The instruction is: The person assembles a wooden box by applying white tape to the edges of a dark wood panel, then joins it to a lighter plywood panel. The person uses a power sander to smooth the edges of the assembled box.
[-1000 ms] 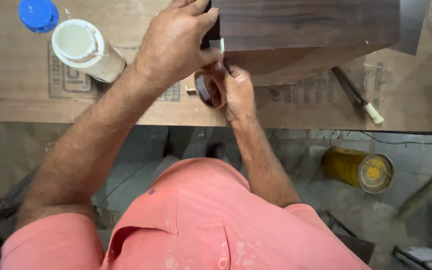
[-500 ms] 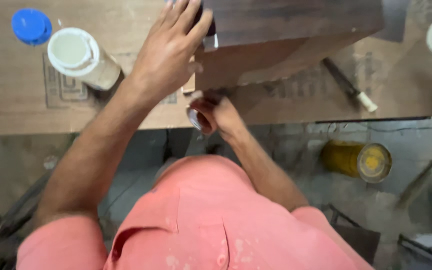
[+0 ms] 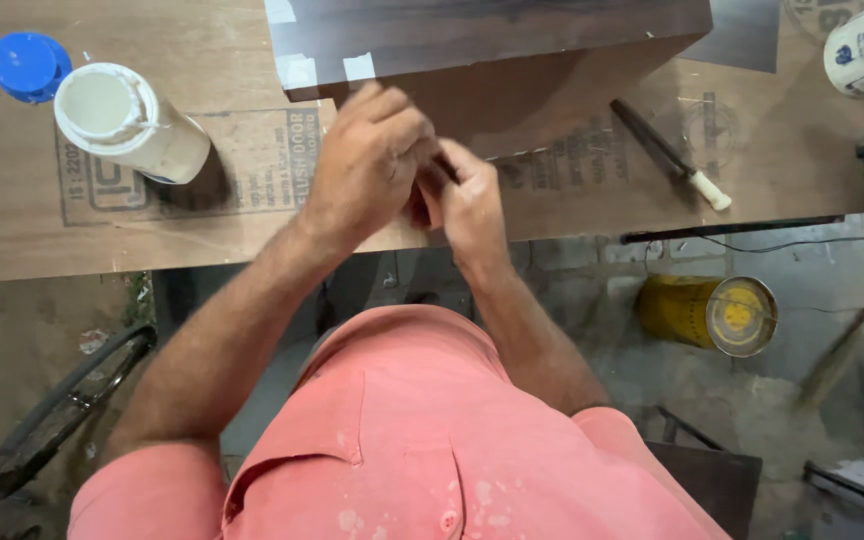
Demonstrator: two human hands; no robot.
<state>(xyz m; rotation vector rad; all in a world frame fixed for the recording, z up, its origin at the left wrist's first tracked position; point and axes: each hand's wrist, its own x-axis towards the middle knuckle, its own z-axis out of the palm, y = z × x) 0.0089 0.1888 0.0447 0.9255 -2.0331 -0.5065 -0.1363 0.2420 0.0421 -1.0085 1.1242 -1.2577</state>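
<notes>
Hands, two, left (image 3: 367, 165) and right (image 3: 470, 200), touching; one white jar (image 3: 130, 122) nearby.

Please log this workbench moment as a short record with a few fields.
Left hand: raised at the bench edge, fingers against the right hand
Right hand: meets the left; what it grips is hidden
Dark wood panel: just behind the hands, pale tape pieces on it
White jar: open, lying left of them
Blue lid: beside the jar
File: right, on the bench
Yellow can: on the floor
</notes>
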